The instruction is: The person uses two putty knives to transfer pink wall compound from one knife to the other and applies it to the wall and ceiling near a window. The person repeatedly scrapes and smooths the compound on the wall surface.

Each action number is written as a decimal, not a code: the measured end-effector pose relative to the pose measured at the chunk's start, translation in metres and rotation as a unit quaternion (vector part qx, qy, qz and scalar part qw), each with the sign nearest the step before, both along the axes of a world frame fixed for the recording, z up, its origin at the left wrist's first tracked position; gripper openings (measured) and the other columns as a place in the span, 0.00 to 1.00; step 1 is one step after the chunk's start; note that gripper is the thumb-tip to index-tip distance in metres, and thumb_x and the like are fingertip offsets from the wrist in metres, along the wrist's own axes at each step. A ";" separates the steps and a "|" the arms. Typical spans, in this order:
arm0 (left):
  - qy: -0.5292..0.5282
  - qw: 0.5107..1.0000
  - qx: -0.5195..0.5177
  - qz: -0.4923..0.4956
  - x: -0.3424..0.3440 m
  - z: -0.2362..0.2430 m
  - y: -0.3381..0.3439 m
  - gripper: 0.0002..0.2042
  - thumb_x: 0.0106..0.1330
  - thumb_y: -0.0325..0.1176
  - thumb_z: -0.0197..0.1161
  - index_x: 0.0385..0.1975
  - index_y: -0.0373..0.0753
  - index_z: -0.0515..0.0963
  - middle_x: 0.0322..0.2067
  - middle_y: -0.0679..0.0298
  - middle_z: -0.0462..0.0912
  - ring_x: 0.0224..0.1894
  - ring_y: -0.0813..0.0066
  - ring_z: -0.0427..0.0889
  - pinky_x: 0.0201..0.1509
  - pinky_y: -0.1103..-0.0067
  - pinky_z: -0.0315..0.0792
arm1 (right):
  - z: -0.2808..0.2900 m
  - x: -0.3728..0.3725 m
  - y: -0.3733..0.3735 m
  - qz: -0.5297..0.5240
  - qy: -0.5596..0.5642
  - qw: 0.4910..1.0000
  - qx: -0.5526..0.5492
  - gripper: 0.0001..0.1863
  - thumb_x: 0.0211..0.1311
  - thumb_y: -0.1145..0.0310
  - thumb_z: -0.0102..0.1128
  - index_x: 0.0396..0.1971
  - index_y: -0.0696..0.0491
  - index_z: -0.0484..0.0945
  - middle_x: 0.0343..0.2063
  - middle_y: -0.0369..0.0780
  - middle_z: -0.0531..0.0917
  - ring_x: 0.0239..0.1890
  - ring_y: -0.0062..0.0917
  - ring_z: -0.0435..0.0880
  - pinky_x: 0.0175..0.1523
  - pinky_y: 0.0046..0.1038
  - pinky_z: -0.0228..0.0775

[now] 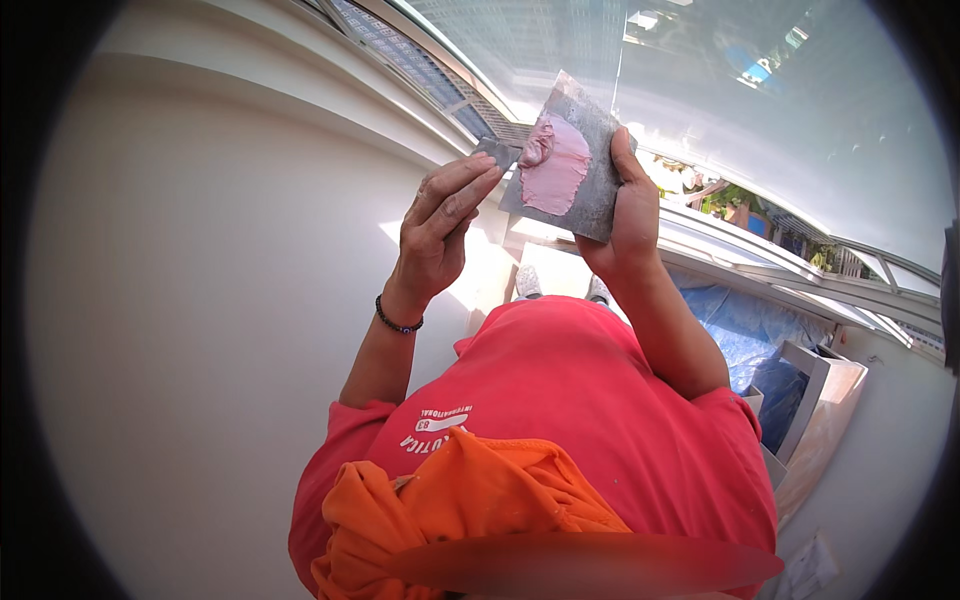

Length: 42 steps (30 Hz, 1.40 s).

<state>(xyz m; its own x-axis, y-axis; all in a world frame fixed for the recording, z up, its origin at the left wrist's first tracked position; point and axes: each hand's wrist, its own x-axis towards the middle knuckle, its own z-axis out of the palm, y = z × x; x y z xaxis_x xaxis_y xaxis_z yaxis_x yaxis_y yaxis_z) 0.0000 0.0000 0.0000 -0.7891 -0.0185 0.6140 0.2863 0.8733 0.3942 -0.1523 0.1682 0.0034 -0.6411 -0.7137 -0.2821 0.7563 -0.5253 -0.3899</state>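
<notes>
Pinch of the left hand [438, 225]: narrow, holding a small dark scraper blade [497, 153], fingers extended along its face. Right hand [632, 215] grips a metal plate [597, 190] by its edge, thumb at the rim, supporting fingers hidden. Pink paste [560, 178] lies on the plate, between the two grips, just beside the blade; blade contact with paste or plate: cannot tell.

Handling, judged: hold the plate steady from the right; bring the blade in low, edge flat to the metal, and gather paste inward, clear of the rim.

Materials: paste thick, smooth, ragged-edged, with a folded lump on the side nearest the blade. Plate thin, flat, straight-sided, dull grey and scuffed. Blade flat, much smaller.
</notes>
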 end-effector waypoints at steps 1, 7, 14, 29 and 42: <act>-0.022 1.000 -0.003 0.018 0.001 0.003 0.000 0.19 0.79 0.26 0.51 0.68 0.40 0.72 0.60 0.58 0.78 0.63 0.56 0.78 0.68 0.68 0.71 | 0.001 -0.003 0.004 -0.007 0.005 1.000 -0.007 0.27 0.80 0.46 0.43 0.62 0.53 0.69 0.54 0.40 0.80 0.57 0.33 0.82 0.65 0.39 0.74; 0.094 0.794 0.589 0.119 0.020 0.034 0.039 0.14 0.77 0.27 0.56 0.58 0.29 0.76 0.49 0.56 0.85 0.50 0.68 0.86 0.54 0.75 0.81 | 0.011 0.006 0.002 -0.111 0.056 0.992 -0.030 0.27 0.81 0.48 0.42 0.63 0.55 0.68 0.57 0.43 0.79 0.59 0.35 0.81 0.66 0.42 0.75; 0.025 0.702 0.702 0.118 0.011 0.038 0.045 0.10 0.73 0.29 0.61 0.47 0.30 0.81 0.38 0.59 0.88 0.37 0.74 0.89 0.41 0.81 0.84 | 0.015 0.026 -0.011 -0.103 0.257 0.960 0.050 0.30 0.80 0.44 0.40 0.60 0.56 0.71 0.50 0.41 0.81 0.53 0.24 0.82 0.57 0.26 0.76; 0.102 0.988 0.037 -0.106 0.017 0.046 0.066 0.17 0.73 0.39 0.60 0.60 0.49 0.78 0.61 0.52 0.74 0.66 0.48 0.74 0.69 0.57 0.73 | 0.006 0.027 0.019 0.098 0.004 0.994 -0.047 0.31 0.79 0.45 0.43 0.61 0.59 0.70 0.52 0.46 0.82 0.53 0.35 0.84 0.59 0.38 0.79; 0.106 0.984 0.007 0.140 0.011 0.044 0.054 0.19 0.70 0.19 0.56 0.60 0.30 0.77 0.57 0.48 0.81 0.58 0.53 0.82 0.61 0.67 0.77 | 0.015 0.022 0.021 -0.189 0.183 0.965 0.003 0.38 0.77 0.42 0.45 0.71 0.60 0.60 0.61 0.47 0.74 0.63 0.35 0.76 0.66 0.38 0.70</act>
<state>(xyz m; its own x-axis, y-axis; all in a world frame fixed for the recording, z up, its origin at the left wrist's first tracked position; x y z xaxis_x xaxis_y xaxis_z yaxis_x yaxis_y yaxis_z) 0.0108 0.0538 0.0436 -0.6065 -0.2270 0.7620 0.1125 0.9243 0.3648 -0.1299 0.1887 0.0186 -0.9127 -0.4085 0.0090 0.3223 -0.7333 -0.5986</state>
